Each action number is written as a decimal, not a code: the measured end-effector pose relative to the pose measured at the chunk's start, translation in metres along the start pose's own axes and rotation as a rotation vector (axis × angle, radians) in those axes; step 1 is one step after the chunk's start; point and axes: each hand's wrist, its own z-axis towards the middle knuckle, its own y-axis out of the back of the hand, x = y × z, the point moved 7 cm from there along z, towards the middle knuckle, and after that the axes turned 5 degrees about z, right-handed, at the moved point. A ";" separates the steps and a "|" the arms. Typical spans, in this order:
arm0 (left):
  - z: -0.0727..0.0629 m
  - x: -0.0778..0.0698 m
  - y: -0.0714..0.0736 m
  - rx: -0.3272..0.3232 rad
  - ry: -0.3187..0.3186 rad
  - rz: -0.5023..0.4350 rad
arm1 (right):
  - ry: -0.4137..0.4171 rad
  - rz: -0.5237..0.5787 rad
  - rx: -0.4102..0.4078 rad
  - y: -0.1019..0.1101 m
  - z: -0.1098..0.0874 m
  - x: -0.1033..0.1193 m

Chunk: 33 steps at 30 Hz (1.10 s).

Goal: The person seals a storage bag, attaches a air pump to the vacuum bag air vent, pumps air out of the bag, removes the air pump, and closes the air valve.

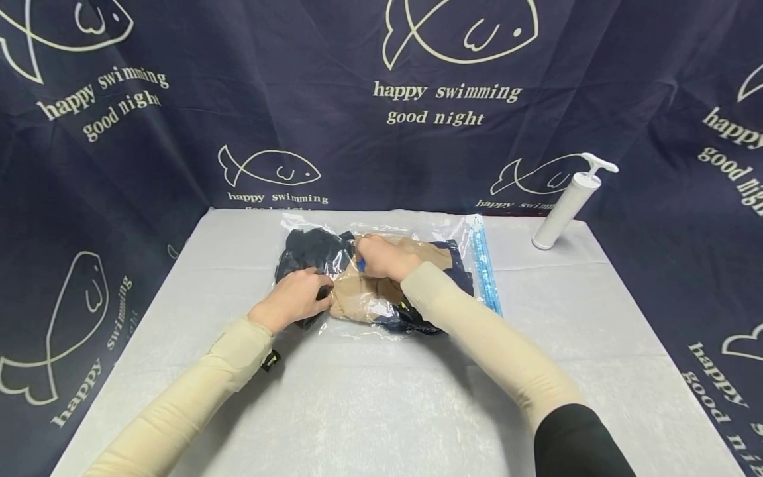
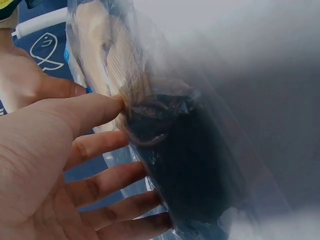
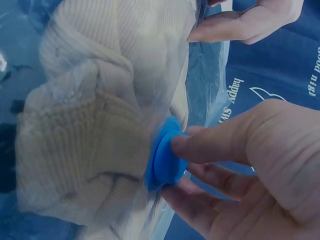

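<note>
A clear plastic vacuum storage bag point(image 1: 459, 228) lies flat on the table, with a blue zip strip point(image 1: 487, 271) along its right end. Inside are a ribbed beige garment point(image 1: 352, 295), a black garment point(image 1: 312, 248) at the left and navy cloth point(image 1: 457, 255) at the right. Over the bag's middle, my right hand point(image 1: 381, 257) pinches a round blue valve cap point(image 3: 170, 157) between thumb and fingers. My left hand point(image 1: 301, 295) rests on the bag's near left part, fingers loosely spread against the plastic over the black garment point(image 2: 185, 160).
A white hand pump point(image 1: 563, 212) with a T-shaped handle stands at the table's back right, beyond the zip strip. A pale cloth covers the table point(image 1: 369, 404). Dark blue curtains point(image 1: 369, 152) printed with fish surround it on the back and sides.
</note>
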 end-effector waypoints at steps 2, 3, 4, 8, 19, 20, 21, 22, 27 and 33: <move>0.000 0.001 0.000 0.013 0.010 0.008 | 0.003 0.008 0.010 -0.001 0.001 0.000; -0.001 0.001 0.000 0.026 0.020 0.013 | -0.002 0.015 0.018 -0.001 0.001 -0.001; -0.001 0.002 -0.001 0.040 0.032 0.018 | -0.017 0.034 0.027 -0.002 0.000 -0.002; -0.003 0.004 -0.001 0.079 0.056 0.055 | -0.072 0.060 0.036 0.000 0.000 -0.007; -0.007 0.005 0.002 0.055 0.022 0.046 | -0.205 0.049 -0.064 0.010 -0.002 -0.016; -0.006 0.005 0.002 0.058 0.021 0.043 | -0.213 0.058 -0.056 0.008 -0.002 -0.016; -0.006 0.005 0.001 0.061 0.019 0.041 | -0.212 0.055 -0.052 0.006 -0.001 -0.016; -0.005 0.005 0.000 0.063 0.015 0.039 | -0.213 0.054 -0.046 0.004 -0.001 -0.016; -0.005 0.002 0.000 0.035 -0.008 0.034 | -0.192 0.032 -0.028 -0.002 0.002 -0.012; -0.006 0.002 0.002 0.014 -0.012 0.028 | -0.135 0.030 0.019 -0.002 0.002 -0.004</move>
